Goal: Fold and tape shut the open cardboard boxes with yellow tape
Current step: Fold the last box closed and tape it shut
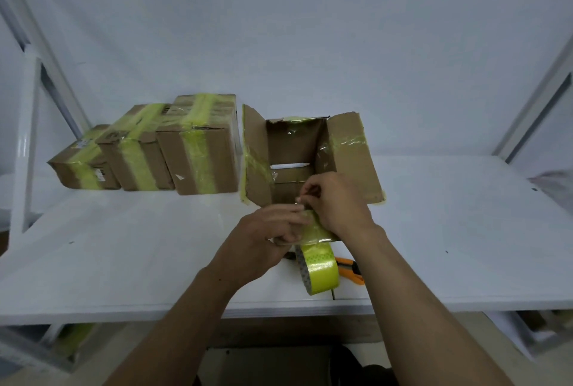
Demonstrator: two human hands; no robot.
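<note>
Yellow tape is the business here: both hands meet at the near flap of the open cardboard box (pixel 294 165), which stands on the white desk (pixel 124 246) right of three taped boxes (pixel 148 150). The left hand (pixel 269 227) is closed on the flap with its old tape; the right hand (pixel 335 202) pinches at a tape edge. The tape roll (pixel 319 271) and an orange cutter (pixel 350 269) lie beneath. Best to brace the flap firmly and peel slowly, keeping the strip from tearing or sticking to itself.

Brown cardboard boxes (pixel 198 153) banded yellow, glossy yellow tape roll (pixel 319 267), orange cutter (pixel 352 271), white table (pixel 124 246), perhaps dotted roll edge.
</note>
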